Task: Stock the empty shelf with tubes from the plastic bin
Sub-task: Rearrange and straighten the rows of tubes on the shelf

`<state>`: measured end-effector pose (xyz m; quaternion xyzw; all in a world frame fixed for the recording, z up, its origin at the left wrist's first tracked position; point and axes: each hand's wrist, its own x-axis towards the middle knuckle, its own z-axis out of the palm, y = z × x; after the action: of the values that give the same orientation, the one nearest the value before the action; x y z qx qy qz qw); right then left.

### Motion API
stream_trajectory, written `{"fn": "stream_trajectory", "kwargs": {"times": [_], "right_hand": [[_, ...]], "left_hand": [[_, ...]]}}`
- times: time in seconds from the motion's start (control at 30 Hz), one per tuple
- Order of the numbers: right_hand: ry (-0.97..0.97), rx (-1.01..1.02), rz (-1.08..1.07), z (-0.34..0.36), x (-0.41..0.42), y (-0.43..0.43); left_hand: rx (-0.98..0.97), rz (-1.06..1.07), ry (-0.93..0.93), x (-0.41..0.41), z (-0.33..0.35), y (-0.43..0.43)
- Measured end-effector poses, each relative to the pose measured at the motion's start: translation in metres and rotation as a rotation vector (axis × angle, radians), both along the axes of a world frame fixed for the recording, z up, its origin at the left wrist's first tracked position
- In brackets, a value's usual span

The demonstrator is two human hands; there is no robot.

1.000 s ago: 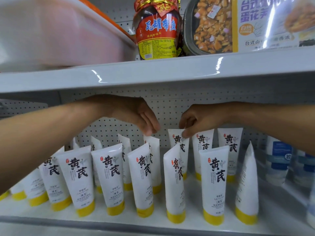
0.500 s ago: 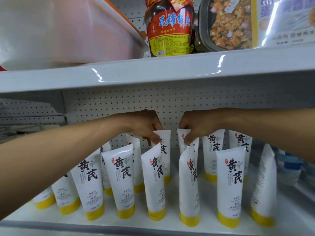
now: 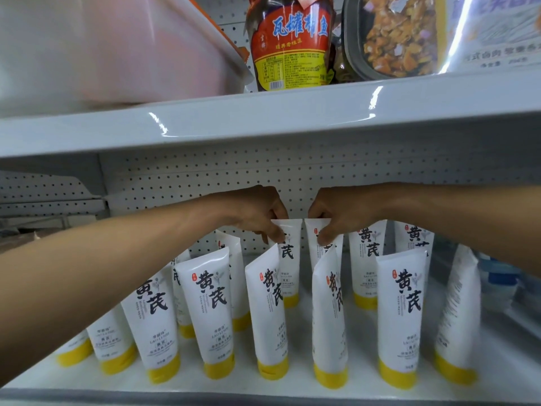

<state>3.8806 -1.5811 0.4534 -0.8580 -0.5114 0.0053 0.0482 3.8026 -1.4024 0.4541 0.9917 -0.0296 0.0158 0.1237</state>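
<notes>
The plastic bin (image 3: 117, 48), upper left, is blurred and cropped. The left hand (image 3: 257, 213) pinches the top of the left tube (image 3: 290, 259) and the right hand (image 3: 336, 213) that of the right tube (image 3: 316, 256). Both stand at the back of the shelf (image 3: 263, 386), partly hidden by the front tubes (image 3: 210, 312). Labels read "黄芪".

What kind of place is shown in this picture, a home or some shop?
Most likely a shop. A shelf with a pegboard back carries rows of identical yellow-capped tubes, and a labelled jar and a packaged meal stand on the upper shelf.
</notes>
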Motion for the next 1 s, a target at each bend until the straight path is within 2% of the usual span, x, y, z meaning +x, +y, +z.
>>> {"fn": "stream_trajectory", "kwargs": {"times": [0.27,0.37,0.57,0.87,1.0], "right_hand": [[0.044,-0.033,-0.017,0.001,-0.003,0.0],[0.067,0.012,-0.02,0.004,-0.003,-0.002],[0.061,0.272,-0.032,0.024,-0.018,-0.03],[0.011,0.52,-0.047,0.034,-0.06,-0.085],[-0.081,0.627,-0.065,0.023,-0.082,-0.112]], "left_hand": [[0.041,-0.001,0.002,-0.003,0.0,-0.003],[0.07,0.003,-0.009,-0.004,0.003,-0.004],[-0.068,-0.033,-0.223,-0.025,0.023,-0.017],[-0.149,-0.073,-0.506,-0.077,0.023,-0.063],[-0.078,-0.1,-0.604,-0.103,0.011,-0.091]]}}
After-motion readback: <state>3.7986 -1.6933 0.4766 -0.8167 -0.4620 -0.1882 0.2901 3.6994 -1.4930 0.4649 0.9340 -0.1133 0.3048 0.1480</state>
